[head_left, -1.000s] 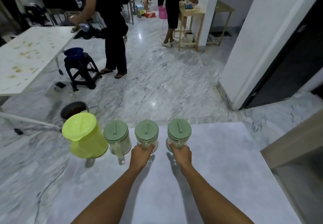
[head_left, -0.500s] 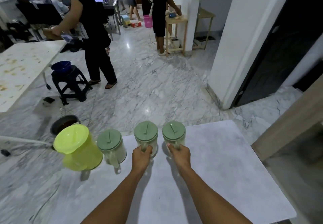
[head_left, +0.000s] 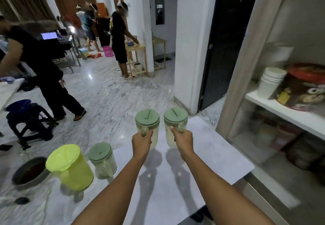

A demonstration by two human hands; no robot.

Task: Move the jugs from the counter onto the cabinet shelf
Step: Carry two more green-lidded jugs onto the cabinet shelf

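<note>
Am carrying two jugs at frame centre: left hand (head_left: pixel 142 141) wrapping left jug (head_left: pixel 147 128) handle, right hand (head_left: pixel 182 139) wrapping right jug (head_left: pixel 175 126) handle. I'm judging: keeping both upright, swinging toward shelf (head_left: pixel 281 109) at right, avoiding paper cups (head_left: pixel 270 82). Two more waiting on counter (head_left: pixel 211 156), lower left.

Dim indoor light, motion blur throughout, floor glare (head_left: pixel 90 76), wide-angle bending at edges.

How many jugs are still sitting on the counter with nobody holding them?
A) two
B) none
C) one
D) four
A: the yellow-green jug and one green-lidded jug stand on the counter, while the left hand and the right hand each hold another green-lidded jug by its handle.
</note>
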